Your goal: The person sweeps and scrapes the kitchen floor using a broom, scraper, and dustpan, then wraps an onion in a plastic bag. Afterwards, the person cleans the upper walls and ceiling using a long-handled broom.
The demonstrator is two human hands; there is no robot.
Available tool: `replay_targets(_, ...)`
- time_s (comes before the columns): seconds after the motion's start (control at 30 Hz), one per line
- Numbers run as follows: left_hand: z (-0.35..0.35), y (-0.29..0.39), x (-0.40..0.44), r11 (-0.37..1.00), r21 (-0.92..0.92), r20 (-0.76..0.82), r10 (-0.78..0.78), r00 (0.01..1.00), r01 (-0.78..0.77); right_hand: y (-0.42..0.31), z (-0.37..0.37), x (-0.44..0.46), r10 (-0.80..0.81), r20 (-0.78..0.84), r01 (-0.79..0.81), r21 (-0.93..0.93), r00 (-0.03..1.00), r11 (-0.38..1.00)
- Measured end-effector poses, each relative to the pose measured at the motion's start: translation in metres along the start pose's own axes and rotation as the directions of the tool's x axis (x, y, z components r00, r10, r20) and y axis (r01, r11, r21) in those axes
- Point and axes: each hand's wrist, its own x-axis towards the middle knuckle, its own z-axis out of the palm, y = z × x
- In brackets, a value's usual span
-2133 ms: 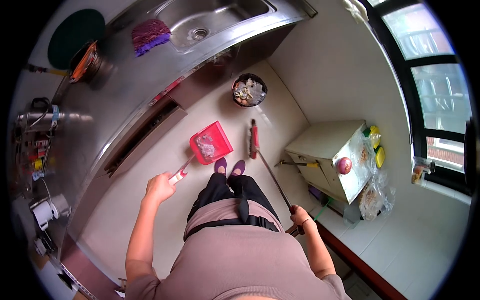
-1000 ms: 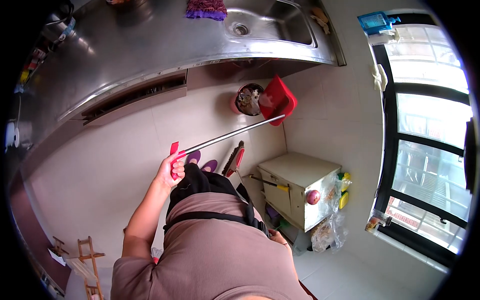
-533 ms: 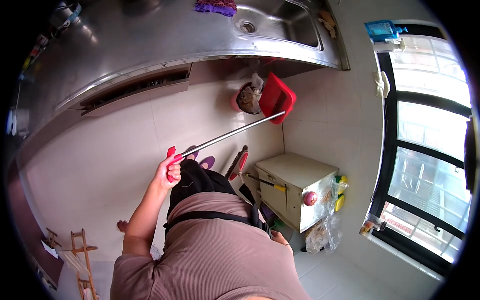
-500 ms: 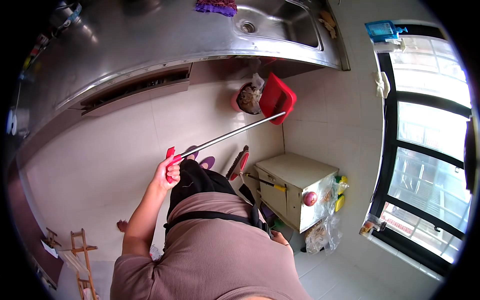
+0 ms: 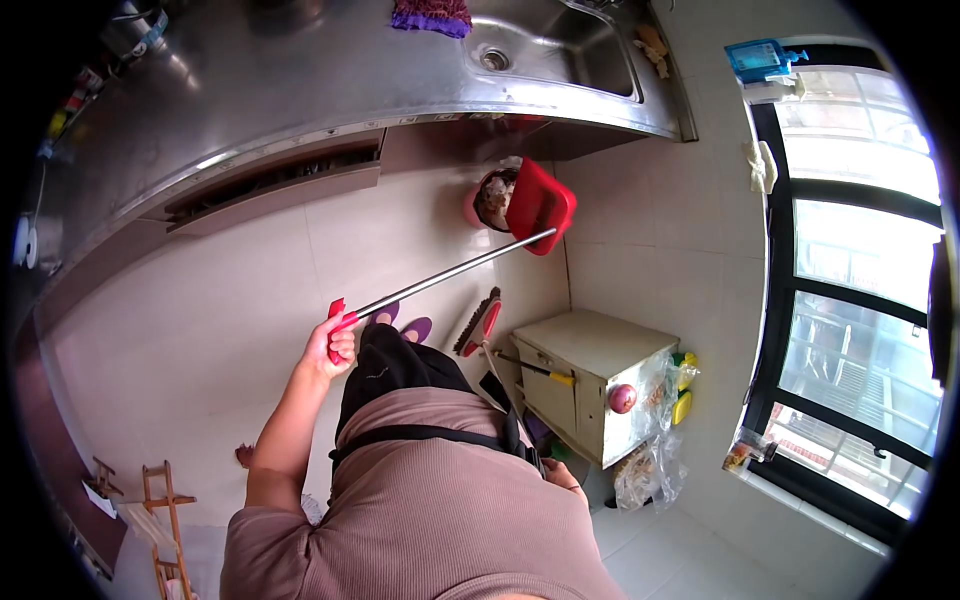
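Note:
My left hand (image 5: 330,340) is wrapped round the red grip of a long-handled dustpan (image 5: 543,195). Its metal pole slants out to the right, and the red pan is tilted over the edge of a pink trash bin (image 5: 472,208). Rubbish and crumpled plastic fill the part of the bin that shows. Low at my right side, my right hand (image 5: 565,477) is closed at the upper end of a broom (image 5: 482,322); my body partly hides its fingers. The broom's dark bristles are at the floor beside my purple slippers (image 5: 417,328).
A pale cabinet (image 5: 590,350) stands right of the broom, with a yellow-and-black handle (image 5: 540,370) in front and plastic bags (image 5: 648,475) beside it. Ahead runs a steel counter (image 5: 300,70) with a sink (image 5: 550,50) and an open drawer (image 5: 280,185) below. A wooden frame (image 5: 165,500) is behind left.
The red pan has shifted slightly left and lower, turning further over the bin and covering more of its mouth. My left hand has moved a little left with the grip.

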Motion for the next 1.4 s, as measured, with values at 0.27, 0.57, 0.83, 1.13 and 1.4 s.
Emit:
replay_targets(0.27,-0.011,0.002,-0.014,1.000,-0.010,-0.009,-0.028,1.000,0.028,0.003,0.020,0.010,-0.045,0.013,0.044,0.050,0.999,0.998)
replay_targets(0.57,0.017,0.011,-0.003,0.987,0.156,-0.032,0.054,0.998,-0.048,0.005,0.029,0.015,-0.065,0.032,0.063,0.043,0.997,0.997)
replay_targets(0.83,0.004,0.020,-0.023,0.989,0.146,-0.028,0.005,1.000,-0.001,-0.004,0.037,0.016,-0.028,0.022,0.028,-0.016,0.999,0.999)
replay_targets(1.13,0.051,0.022,-0.039,0.944,0.328,-0.101,0.068,0.993,-0.031,-0.009,0.030,0.022,0.039,0.071,-0.046,0.096,0.997,0.994)
replay_targets(1.4,0.154,-0.004,-0.118,0.622,0.763,-0.068,0.348,0.935,-0.175,0.001,0.009,0.056,0.117,0.178,-0.172,0.335,0.977,0.927)
